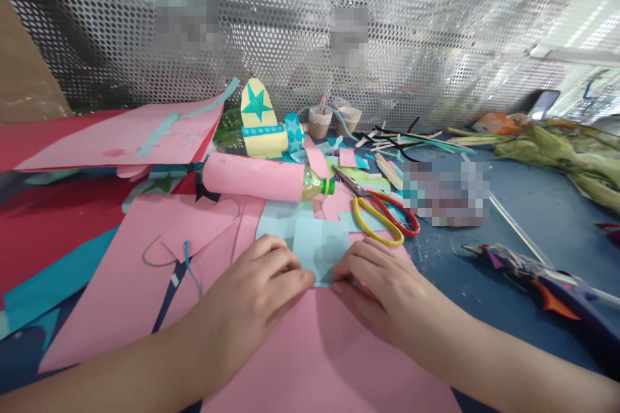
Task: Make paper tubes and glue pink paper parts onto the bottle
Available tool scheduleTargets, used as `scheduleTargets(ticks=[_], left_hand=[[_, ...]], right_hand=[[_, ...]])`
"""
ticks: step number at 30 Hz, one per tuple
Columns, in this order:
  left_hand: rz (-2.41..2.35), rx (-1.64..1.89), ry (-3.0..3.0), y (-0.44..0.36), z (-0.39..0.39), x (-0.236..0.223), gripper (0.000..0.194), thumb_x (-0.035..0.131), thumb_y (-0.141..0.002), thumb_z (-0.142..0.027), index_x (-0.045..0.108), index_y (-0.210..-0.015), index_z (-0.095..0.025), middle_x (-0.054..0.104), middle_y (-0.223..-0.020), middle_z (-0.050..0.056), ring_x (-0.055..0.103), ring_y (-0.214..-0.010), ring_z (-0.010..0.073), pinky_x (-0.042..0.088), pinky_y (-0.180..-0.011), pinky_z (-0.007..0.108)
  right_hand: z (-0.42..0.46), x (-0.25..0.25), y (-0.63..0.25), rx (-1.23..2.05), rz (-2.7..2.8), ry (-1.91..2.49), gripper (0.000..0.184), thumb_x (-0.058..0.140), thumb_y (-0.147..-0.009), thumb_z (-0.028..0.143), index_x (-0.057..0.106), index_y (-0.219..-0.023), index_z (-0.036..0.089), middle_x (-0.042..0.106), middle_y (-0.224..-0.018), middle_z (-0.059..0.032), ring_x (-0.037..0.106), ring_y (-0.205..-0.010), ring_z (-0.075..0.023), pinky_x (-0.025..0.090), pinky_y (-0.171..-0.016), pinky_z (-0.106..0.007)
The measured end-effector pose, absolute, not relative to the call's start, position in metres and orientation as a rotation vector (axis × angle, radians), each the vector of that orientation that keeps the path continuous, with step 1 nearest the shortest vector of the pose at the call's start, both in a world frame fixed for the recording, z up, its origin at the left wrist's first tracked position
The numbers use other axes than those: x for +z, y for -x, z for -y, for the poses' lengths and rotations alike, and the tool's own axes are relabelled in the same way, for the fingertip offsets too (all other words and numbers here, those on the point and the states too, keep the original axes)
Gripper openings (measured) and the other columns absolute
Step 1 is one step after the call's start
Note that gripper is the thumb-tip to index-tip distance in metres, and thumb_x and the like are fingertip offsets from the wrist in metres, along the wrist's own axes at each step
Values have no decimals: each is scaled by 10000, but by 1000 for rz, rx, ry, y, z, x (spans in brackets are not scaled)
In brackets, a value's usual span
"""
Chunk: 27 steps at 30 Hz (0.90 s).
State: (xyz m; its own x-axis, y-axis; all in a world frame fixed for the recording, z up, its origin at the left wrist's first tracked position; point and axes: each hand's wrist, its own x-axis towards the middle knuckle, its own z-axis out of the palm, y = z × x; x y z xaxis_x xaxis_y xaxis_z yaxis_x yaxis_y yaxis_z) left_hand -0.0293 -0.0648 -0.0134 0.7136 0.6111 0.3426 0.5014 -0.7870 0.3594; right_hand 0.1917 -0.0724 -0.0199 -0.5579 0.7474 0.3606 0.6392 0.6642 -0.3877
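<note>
A blurred patch hid whatever lay right of the scissors [382,210], and two more covered parts of the silvery mesh [271,32]. The glue gun [547,281] ran out of the picture at the right, and the stack of red and pink paper [126,139] was cut off at the left.

The light blue paper [320,246] was pale, plain and folded or layered, with a straight lower edge and a second blue part showing to its left. It lay on the large pink sheet [329,355], between the hands and in front of the pink-wrapped bottle [256,177], whose green cap faced right.

The left hand [264,281] touched its lower left edge, fingers curled close together; its thumb was hidden, so a pinch could not be told. The right hand [380,277] touched the lower right corner, thumb and forefinger near each other, but whether they gripped or only pressed was unclear.
</note>
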Motion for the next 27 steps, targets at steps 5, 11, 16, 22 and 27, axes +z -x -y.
scheduleTargets(ticks=[5, 11, 16, 22, 27], left_hand=[[-893, 701, -2618, 29, 65, -14, 141, 512, -948, -119, 643, -940, -169, 609, -885, 37, 500, -895, 181, 458, -778, 293], [-904, 715, -2571, 29, 61, -15, 136, 528, -943, -113, 646, -916, -176, 633, -858, 9, 515, -885, 160, 463, -762, 255], [-910, 712, -2639, 29, 62, -14, 183, 466, -975, -140, 641, -934, -172, 639, -866, 16, 522, -876, 165, 478, -766, 276], [-914, 715, -2661, 27, 63, -11, 164, 480, -961, -102, 622, -897, -152, 644, -837, 14, 515, -867, 159, 468, -778, 251], [-903, 694, -2642, 27, 63, -12, 133, 520, -936, -82, 595, -859, -161, 638, -797, 2, 489, -847, 166, 448, -759, 253]], right_hand=[[71, -22, -192, 269, 2423, 1071, 132, 506, -918, 118, 568, -822, 185, 623, -803, -42, 575, -800, -211, 494, -736, -365], [72, -20, -193, 249, 2457, 1098, 103, 513, -925, 135, 560, -846, 181, 622, -802, -43, 559, -783, -209, 491, -707, -358], [73, -19, -194, 128, 2484, 1037, 153, 499, -937, 144, 613, -843, 184, 622, -793, -43, 556, -756, -196, 493, -725, -356], [72, -22, -195, 32, 2495, 966, 173, 503, -943, 145, 641, -841, 171, 632, -767, -45, 574, -754, -199, 494, -735, -362], [69, -23, -196, 113, 2483, 987, 204, 461, -952, 149, 606, -810, 166, 612, -766, -47, 566, -750, -198, 501, -701, -352]])
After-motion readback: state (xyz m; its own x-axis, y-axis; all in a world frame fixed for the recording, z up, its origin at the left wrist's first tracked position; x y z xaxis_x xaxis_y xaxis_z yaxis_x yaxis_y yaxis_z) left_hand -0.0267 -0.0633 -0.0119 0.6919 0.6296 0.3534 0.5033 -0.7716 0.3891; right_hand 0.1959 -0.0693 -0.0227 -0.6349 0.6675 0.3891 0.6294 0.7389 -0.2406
